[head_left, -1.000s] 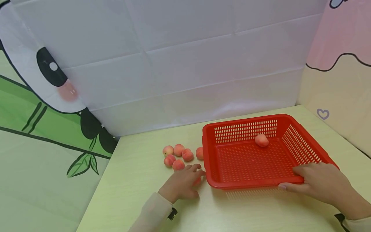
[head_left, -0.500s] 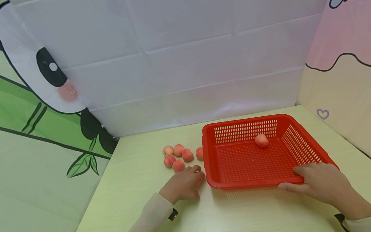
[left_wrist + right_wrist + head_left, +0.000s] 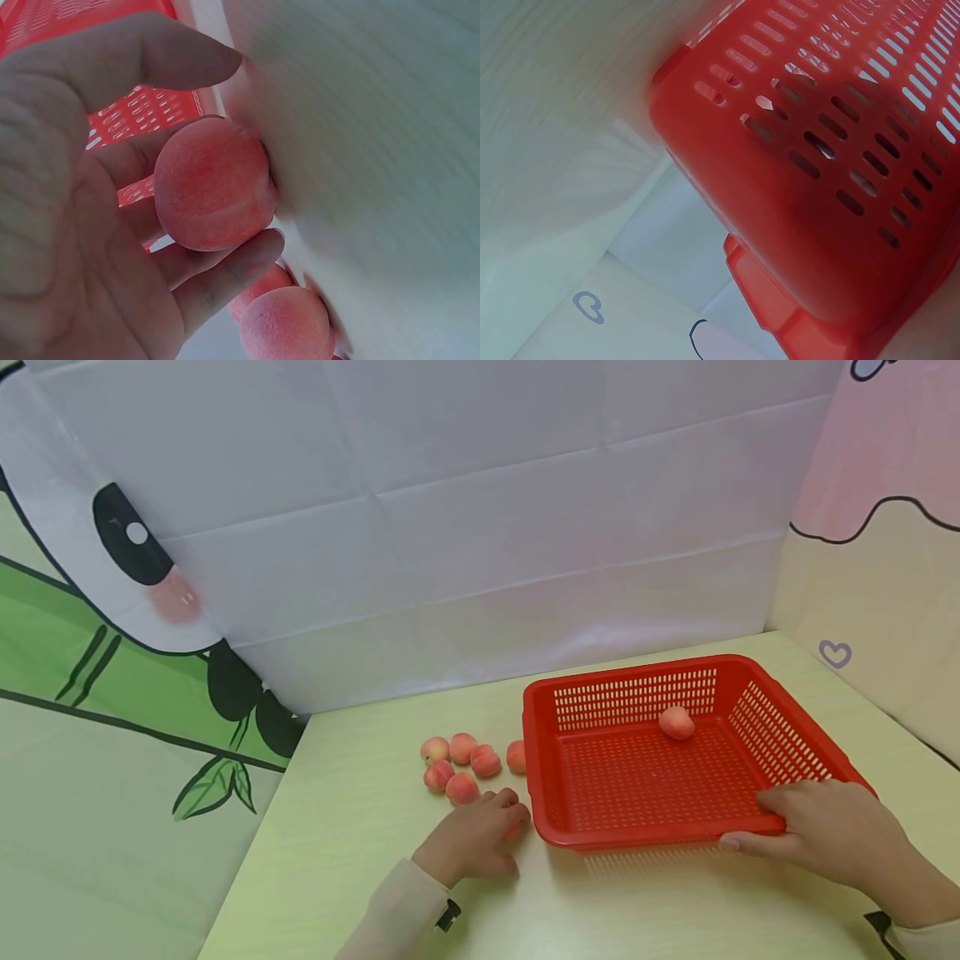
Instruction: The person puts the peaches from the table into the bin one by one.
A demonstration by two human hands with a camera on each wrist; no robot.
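A red slotted basket (image 3: 772, 727) stands on the pale green table, with one peach (image 3: 677, 722) inside near its back wall. My right hand (image 3: 828, 831) grips the basket's front right rim; the right wrist view shows only the basket's wall (image 3: 832, 180). My left hand (image 3: 480, 835) lies on the table by the basket's front left corner, fingers curled round a peach (image 3: 214, 184) that rests on the table. Several more peaches (image 3: 461, 760) sit in a cluster just beyond that hand.
A white sheet with a panda print hangs behind the table (image 3: 360, 827), and a pink and cream panel closes the right side. The table's left edge runs diagonally near my left sleeve (image 3: 397, 910).
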